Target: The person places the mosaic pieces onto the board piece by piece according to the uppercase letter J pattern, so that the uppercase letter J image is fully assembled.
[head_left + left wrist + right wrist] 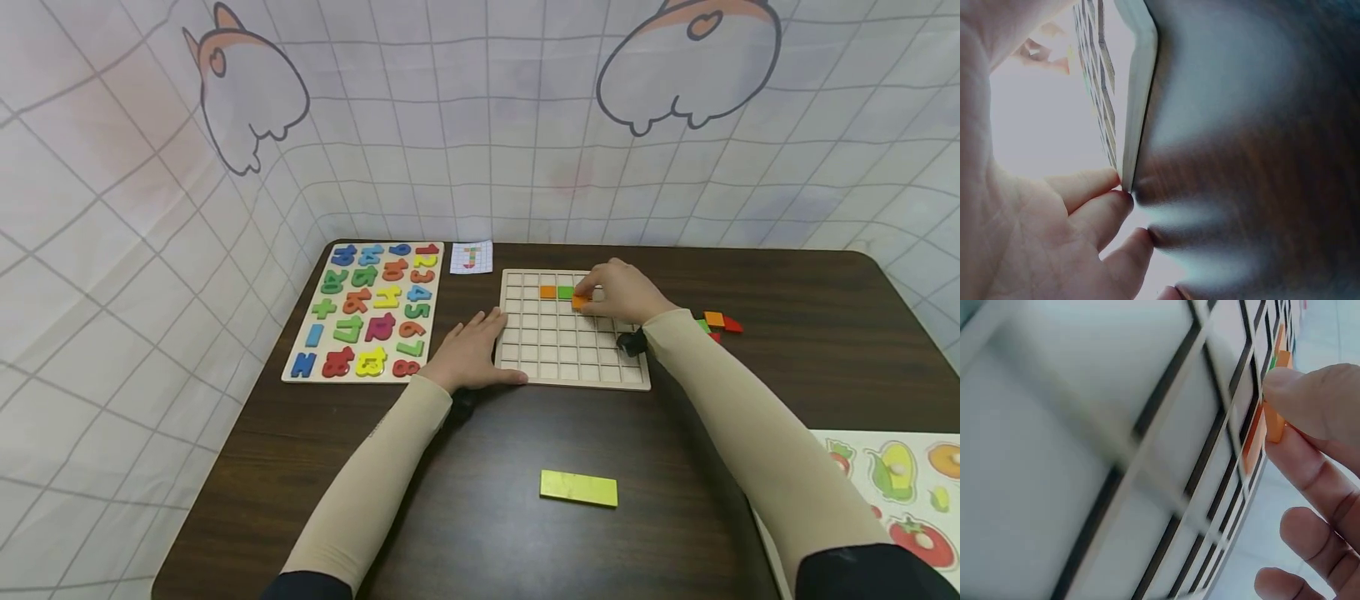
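A pale wooden grid board (558,350) lies at the middle of the table. In its upper rows sit an orange tile (548,292) and a green tile (566,292) side by side. My right hand (621,293) pinches another orange tile (1275,422) between thumb and forefinger, close over the cells beside the green one. The other fingers of that hand are held off the board in the right wrist view. My left hand (471,350) is at the board's left edge, fingers extended, with fingertips at the rim in the left wrist view.
A letter-and-number puzzle board (360,317) lies left, a small card with a coloured J pattern (472,257) behind. Loose red, orange and green tiles (715,320) lie right of the grid. A yellow-green block (578,488) is in front; a fruit-and-vegetable board (909,442) is front right.
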A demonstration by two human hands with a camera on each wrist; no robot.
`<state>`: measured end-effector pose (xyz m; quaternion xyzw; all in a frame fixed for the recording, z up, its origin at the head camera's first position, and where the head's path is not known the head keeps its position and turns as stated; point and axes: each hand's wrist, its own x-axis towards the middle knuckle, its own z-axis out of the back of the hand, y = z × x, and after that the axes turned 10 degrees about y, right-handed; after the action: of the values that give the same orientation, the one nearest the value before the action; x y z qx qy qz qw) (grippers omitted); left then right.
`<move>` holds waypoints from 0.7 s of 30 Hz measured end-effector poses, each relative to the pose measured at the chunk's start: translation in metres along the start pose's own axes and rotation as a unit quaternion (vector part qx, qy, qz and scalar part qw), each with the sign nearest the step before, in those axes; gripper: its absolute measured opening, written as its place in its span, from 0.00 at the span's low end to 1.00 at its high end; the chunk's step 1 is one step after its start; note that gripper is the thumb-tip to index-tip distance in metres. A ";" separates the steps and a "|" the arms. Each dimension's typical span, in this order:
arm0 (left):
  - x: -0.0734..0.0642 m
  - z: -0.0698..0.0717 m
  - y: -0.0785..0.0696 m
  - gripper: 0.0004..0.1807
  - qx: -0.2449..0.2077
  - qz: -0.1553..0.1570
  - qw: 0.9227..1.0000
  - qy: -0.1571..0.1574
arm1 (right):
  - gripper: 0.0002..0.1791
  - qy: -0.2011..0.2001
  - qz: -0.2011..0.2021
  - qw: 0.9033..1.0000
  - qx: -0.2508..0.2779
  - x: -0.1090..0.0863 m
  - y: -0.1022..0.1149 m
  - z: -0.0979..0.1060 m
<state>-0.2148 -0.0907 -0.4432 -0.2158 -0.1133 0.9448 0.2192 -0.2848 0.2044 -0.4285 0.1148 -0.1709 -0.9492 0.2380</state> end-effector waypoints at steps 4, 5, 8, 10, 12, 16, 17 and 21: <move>0.000 0.000 -0.001 0.63 -0.003 -0.002 1.000 0.002 | 0.16 0.007 0.013 1.000 -0.028 0.007 0.009 -0.004; -0.001 0.001 -0.001 0.63 -0.003 -0.002 1.000 0.003 | 0.16 0.008 0.014 0.999 -0.030 0.008 0.010 -0.005; -0.001 0.001 -0.002 0.63 -0.001 -0.002 1.000 0.005 | 0.17 0.009 0.007 1.000 -0.029 0.009 0.014 -0.006; -0.001 0.001 -0.002 0.63 0.000 -0.002 1.000 0.005 | 0.17 0.009 0.001 1.000 -0.027 0.009 0.016 -0.006; -0.001 0.001 -0.002 0.63 0.001 -0.002 1.000 0.004 | 0.18 0.010 -0.004 1.000 -0.028 0.010 0.017 -0.007; 0.000 0.000 0.000 0.63 0.004 0.000 1.000 0.002 | 0.17 0.010 -0.007 0.999 -0.035 0.011 0.019 -0.007; 0.000 0.000 0.000 0.63 0.005 0.000 1.000 0.002 | 0.17 0.010 -0.007 0.999 -0.036 0.011 0.019 -0.007; 0.001 -0.001 0.002 0.63 0.004 0.001 1.000 0.001 | 0.18 0.011 -0.003 0.999 -0.038 0.012 0.020 -0.008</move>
<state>-0.2158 -0.0919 -0.4448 -0.2159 -0.1089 0.9451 0.2197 -0.2843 0.1801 -0.4297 0.1160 -0.1314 -0.9544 0.2415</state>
